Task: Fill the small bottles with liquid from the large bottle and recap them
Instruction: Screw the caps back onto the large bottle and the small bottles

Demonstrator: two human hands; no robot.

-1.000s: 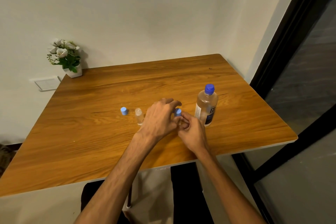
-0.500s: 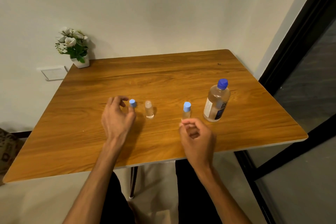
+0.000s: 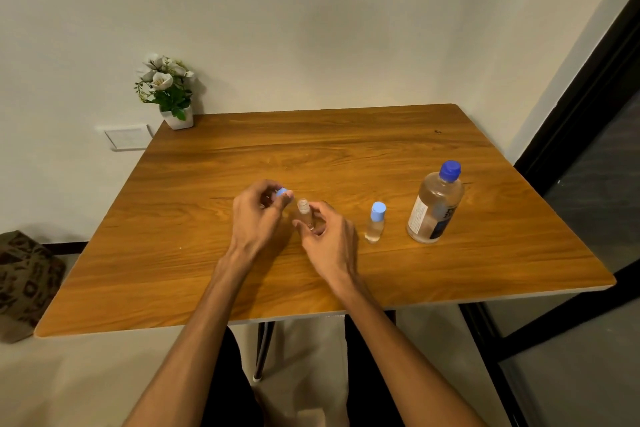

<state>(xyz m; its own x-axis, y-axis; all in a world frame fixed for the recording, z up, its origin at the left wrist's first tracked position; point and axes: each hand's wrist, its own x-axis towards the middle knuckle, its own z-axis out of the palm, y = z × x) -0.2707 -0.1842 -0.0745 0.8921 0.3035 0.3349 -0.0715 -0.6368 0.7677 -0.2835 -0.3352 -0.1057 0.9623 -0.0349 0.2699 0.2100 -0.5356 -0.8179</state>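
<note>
A small clear bottle [image 3: 304,211] with no cap stands in the middle of the wooden table [image 3: 346,156], held by the fingers of my right hand [image 3: 329,236]. My left hand [image 3: 258,215] pinches a light blue cap [image 3: 282,192] just left of that bottle's open neck. A second small bottle [image 3: 375,222] with a light blue cap on it stands to the right. Further right stands the large clear bottle [image 3: 434,206], with a dark blue cap and liquid inside.
A small white pot of white flowers [image 3: 169,92] sits at the table's far left corner by the wall. A wall socket plate [image 3: 126,137] is beside it. A patterned cushion [image 3: 24,281] lies left of the table. A dark door frame [image 3: 571,135] runs along the right.
My left hand has picked up the loose blue cap and brought it beside the open small bottle. My right hand moved left from the capped small bottle and took hold of the open one.
</note>
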